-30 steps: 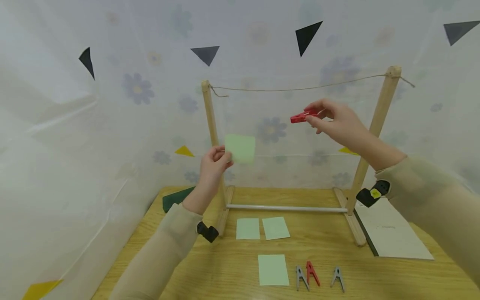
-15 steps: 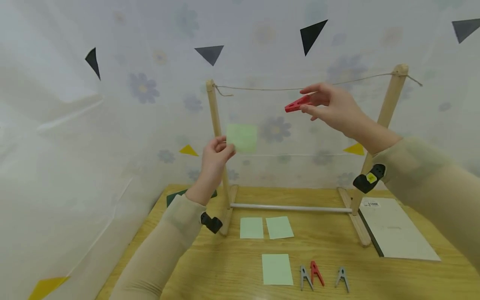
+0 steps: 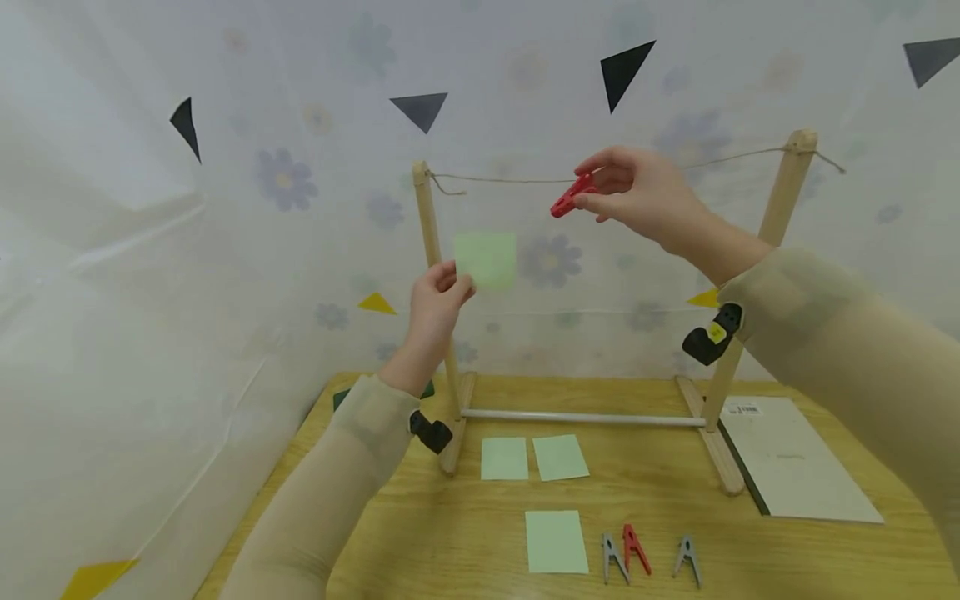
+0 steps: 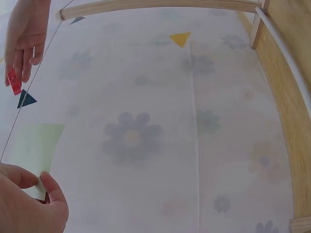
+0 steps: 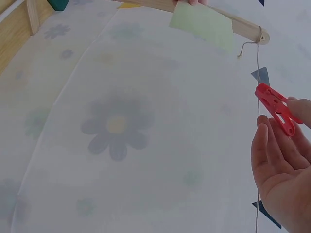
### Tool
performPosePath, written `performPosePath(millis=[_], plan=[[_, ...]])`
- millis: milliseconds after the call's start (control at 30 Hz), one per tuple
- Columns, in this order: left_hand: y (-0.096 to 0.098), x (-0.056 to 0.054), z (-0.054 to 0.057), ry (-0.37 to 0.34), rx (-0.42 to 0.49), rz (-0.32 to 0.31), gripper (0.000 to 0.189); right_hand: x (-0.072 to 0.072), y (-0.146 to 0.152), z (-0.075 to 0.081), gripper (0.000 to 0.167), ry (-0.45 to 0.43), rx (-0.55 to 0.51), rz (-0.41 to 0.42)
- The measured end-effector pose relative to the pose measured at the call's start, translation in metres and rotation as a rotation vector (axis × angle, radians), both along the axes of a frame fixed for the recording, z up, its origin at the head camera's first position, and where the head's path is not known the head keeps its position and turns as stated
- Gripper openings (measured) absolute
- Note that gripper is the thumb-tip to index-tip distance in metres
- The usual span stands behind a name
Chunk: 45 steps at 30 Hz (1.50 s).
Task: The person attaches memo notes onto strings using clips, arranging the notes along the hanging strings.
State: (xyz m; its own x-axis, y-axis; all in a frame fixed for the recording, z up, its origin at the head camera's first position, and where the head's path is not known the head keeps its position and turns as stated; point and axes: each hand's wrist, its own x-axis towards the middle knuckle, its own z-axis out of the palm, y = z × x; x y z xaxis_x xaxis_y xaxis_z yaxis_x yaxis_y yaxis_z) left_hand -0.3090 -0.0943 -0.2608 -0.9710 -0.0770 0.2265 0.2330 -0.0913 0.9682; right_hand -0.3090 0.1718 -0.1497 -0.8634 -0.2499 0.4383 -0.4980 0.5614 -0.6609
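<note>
My left hand (image 3: pixel 438 302) pinches a pale green paper square (image 3: pixel 487 260) at its lower left corner and holds it up below the string (image 3: pixel 502 180). In the left wrist view, thumb and fingers meet on the edge of that paper (image 4: pixel 41 150). Up to the right, my right hand (image 3: pixel 648 196) grips a red clothespin (image 3: pixel 572 197) between thumb and fingers, its nose pointing down and left. Seen from the right wrist, the red clothespin (image 5: pixel 276 108) is close to the string (image 5: pixel 258 68); whether they touch, I cannot tell.
A wooden frame (image 3: pixel 780 200) carries the string, with a white rod (image 3: pixel 585 418) low across it. On the table lie green papers (image 3: pixel 557 542), grey clothespins (image 3: pixel 613 558) and another red clothespin (image 3: pixel 637 550). A pad (image 3: pixel 798 458) lies right; a dark green object (image 3: pixel 341 398) is partly hidden left.
My left hand has raised the green paper toward the string. The right hand has moved up and left with the red clothespin, which now tilts more steeply. The head view shifted slightly.
</note>
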Motion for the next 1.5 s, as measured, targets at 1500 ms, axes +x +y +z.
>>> performPosePath(millis=[1500], plan=[[0.034,-0.023,0.028,0.043,0.095,0.122,0.029,-0.029,-0.071,0.04,0.039,-0.004,-0.198,0.041]])
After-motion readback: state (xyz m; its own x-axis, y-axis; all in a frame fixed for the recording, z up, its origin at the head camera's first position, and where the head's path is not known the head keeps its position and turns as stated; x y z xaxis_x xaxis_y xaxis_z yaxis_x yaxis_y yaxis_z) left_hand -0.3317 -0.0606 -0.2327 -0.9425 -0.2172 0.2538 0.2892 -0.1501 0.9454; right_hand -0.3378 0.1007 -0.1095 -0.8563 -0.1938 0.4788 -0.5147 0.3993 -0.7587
